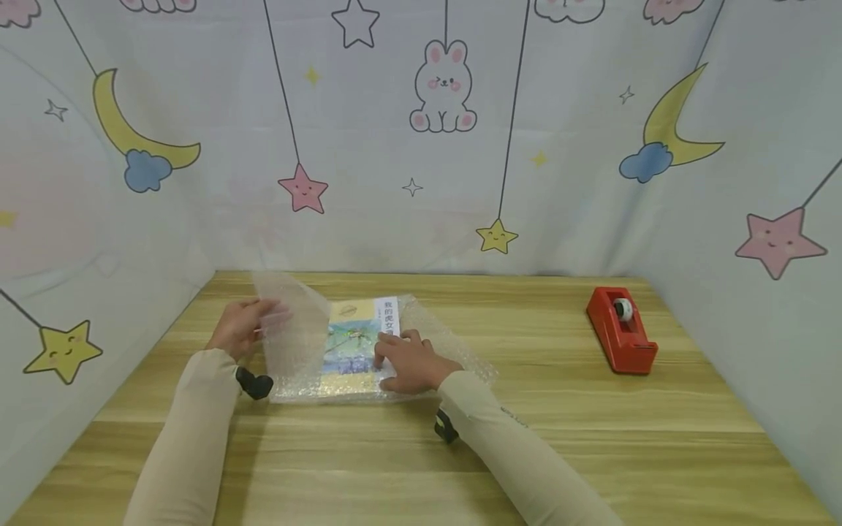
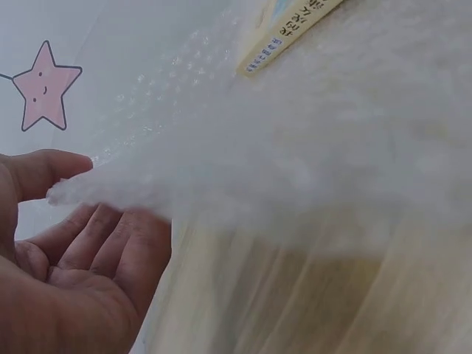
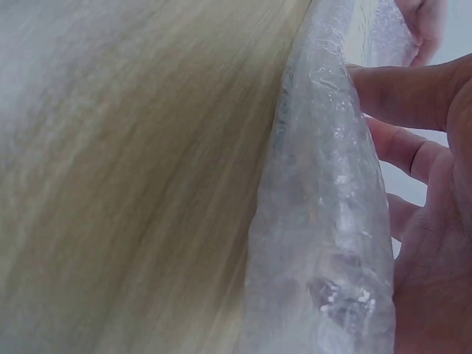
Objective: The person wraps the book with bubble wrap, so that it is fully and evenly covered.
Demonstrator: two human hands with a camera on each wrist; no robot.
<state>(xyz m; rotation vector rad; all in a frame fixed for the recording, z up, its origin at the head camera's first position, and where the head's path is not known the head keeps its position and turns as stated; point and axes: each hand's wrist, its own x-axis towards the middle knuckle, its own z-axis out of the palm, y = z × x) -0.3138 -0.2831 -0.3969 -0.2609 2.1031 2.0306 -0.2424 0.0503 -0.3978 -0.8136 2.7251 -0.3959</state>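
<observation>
A book (image 1: 356, 333) with a yellow, green and blue cover lies on a sheet of bubble wrap (image 1: 299, 365). Its spine (image 2: 295, 29) shows at the top of the left wrist view. At the left, my left hand (image 1: 242, 326) pinches the raised edge of the wrap between thumb and fingers; the lifted flap stands up beside the book. My right hand (image 1: 413, 361) rests on the right part of the book, fingers spread and slightly bent, covering some of the cover. In the right wrist view, the wrap's near edge (image 3: 324, 221) runs alongside that hand's thumb.
A red tape dispenser (image 1: 621, 332) with a roll of tape stands at the right of the wooden table (image 1: 539, 409). A printed cloth (image 1: 368, 146) with stars, moons and a rabbit encloses the back and both sides.
</observation>
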